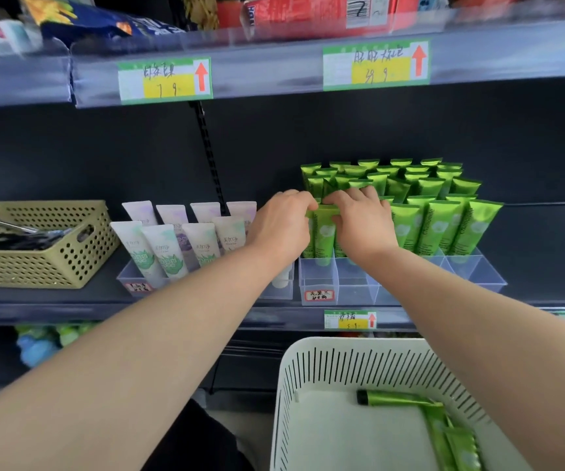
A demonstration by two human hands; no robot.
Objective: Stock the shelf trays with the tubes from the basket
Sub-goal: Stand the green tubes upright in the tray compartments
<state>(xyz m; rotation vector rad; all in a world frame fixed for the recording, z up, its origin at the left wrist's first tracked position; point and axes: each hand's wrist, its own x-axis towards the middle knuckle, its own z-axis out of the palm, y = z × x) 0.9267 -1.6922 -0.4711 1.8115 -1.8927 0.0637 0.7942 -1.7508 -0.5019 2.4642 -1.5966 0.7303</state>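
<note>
You pinch 1 green tube (323,232) at its crimped top with your left hand (284,226) and right hand (359,220), keeping it upright so it seats cap-down at the left end of the clear tray (356,288). Spare tubes (396,398) lie in the white basket (308,355) below.

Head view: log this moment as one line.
green tube: upright in clear tray, left column | left hand: pinches tube top | right hand: grips same tube | white basket: spare tubes inside

free: front tray cells (356,283) | blocked: packed green tubes (439,226) behind
</note>
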